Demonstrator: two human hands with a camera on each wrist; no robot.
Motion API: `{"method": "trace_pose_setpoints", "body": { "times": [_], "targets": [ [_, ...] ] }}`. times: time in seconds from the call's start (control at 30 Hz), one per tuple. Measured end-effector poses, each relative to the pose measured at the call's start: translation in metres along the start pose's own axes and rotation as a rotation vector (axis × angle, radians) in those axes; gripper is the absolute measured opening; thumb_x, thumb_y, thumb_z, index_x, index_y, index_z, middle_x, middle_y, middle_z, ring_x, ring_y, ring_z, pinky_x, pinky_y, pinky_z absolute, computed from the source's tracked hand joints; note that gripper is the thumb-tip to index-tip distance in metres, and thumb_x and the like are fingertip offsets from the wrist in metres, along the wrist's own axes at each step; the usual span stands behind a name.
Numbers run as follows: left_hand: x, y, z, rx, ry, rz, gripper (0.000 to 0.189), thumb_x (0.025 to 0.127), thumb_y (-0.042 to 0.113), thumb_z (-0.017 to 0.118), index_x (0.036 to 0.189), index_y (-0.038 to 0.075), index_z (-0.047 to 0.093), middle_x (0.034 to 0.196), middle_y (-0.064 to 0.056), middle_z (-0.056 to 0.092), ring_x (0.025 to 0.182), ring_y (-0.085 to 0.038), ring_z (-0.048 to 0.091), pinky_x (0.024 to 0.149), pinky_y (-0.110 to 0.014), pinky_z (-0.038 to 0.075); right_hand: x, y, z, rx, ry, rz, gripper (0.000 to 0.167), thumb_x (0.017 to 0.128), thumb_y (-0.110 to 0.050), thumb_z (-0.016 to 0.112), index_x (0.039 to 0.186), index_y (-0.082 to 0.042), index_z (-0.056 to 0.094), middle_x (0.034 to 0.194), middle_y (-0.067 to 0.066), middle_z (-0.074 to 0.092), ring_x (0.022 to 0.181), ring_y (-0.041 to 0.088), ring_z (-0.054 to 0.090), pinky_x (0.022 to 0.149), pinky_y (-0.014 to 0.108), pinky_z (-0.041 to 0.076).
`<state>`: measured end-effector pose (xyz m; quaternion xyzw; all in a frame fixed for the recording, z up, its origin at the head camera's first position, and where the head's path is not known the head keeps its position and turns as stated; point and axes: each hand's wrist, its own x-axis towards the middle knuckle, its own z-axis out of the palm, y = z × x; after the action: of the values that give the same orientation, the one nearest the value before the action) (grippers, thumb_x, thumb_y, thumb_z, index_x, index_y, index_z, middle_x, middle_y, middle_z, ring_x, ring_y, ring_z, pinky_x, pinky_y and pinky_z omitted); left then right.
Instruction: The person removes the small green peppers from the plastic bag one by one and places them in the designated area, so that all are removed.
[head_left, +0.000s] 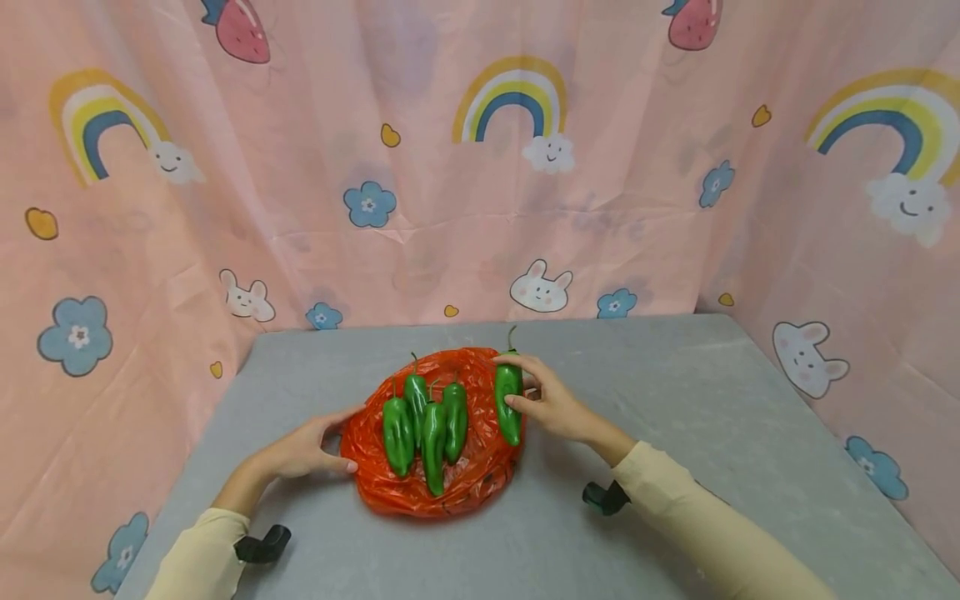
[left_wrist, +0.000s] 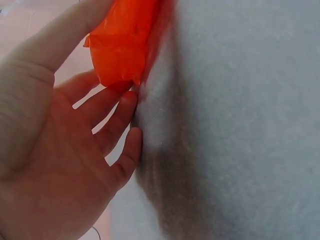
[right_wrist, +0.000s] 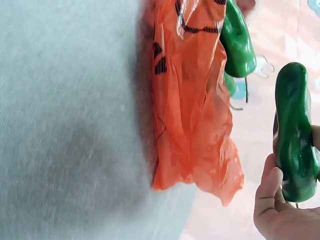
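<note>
A crumpled red plastic bag (head_left: 480,475) lies spread on the table, with several green peppers (head_left: 433,446) on it, stems pointing away. My right hand (head_left: 551,404) grips another green pepper (head_left: 508,396) by its sides over the bag's right edge, its stem up. In the right wrist view this pepper (right_wrist: 292,135) sits between thumb and fingers, apart from the bag (right_wrist: 192,115). My left hand (head_left: 307,446) is at the bag's left edge, fingers spread and loosely bent. In the left wrist view, the left fingers (left_wrist: 117,125) are beside the red plastic (left_wrist: 120,55); a firm grip is not visible.
The grey table (head_left: 637,375) extends around the bag on all sides. Behind it and along both sides hangs a pink curtain (head_left: 450,250) printed with rainbows, rabbits and flowers. Black wrist cameras (head_left: 262,546) are strapped at both sleeves.
</note>
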<state>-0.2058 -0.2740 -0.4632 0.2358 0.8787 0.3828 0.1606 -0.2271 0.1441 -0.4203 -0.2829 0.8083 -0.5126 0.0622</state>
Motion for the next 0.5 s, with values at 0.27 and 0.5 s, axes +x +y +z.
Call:
{"method": "trace_pose_setpoints", "body": {
  "times": [0.27,0.5],
  "targets": [
    [-0.001,0.000,-0.001,-0.002,-0.005,-0.007,0.092,0.084,0.032,0.080,0.157,0.001,0.032,0.159,-0.025,0.038,0.147,-0.051,0.031,0.116,-0.073,0.024,-0.002,0.005,-0.012,-0.039,0.021,0.018,0.054,0.098,-0.002,0.062,0.148,-0.002,0.043,0.150,0.029,0.038,0.108,0.039,0.062,0.080,0.027,0.055],
    [0.000,-0.001,0.000,0.007,0.002,-0.003,0.092,0.084,0.032,0.081,0.157,0.002,0.034,0.158,-0.025,0.040,0.146,-0.051,0.034,0.116,-0.073,0.025,-0.005,0.011,-0.022,-0.074,0.029,0.020,0.054,0.098,-0.001,0.061,0.148,-0.004,0.043,0.148,0.029,0.040,0.106,0.039,0.063,0.079,0.031,0.057]
  ]
}}
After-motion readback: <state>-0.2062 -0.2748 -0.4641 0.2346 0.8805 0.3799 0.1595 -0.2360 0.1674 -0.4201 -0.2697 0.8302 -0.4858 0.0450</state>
